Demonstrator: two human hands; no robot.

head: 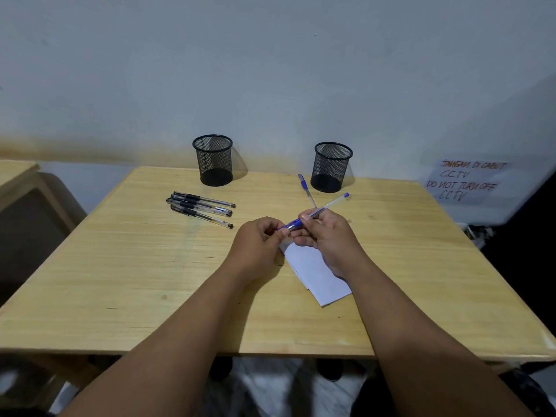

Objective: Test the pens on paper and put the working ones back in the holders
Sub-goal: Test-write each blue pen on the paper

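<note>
My right hand [329, 236] grips a blue pen [331, 204] by its barrel, the pen slanting up to the right above the table. The fingers of my left hand [255, 245] pinch the pen's blue front end; whether that is its cap I cannot tell. A white paper [316, 275] lies on the table under both hands, partly hidden. A second blue pen [306, 188] lies beside the right mesh holder [331, 167]. Several black pens [201, 207] lie in a bunch in front of the left mesh holder [214, 159]. I see no pens in either holder.
The wooden table [150, 281] stands against a pale wall. A handwritten paper sign about CCTV [464, 182] hangs at the right. Another piece of wooden furniture [24, 188] stands to the left. The table's near edge runs just below my forearms.
</note>
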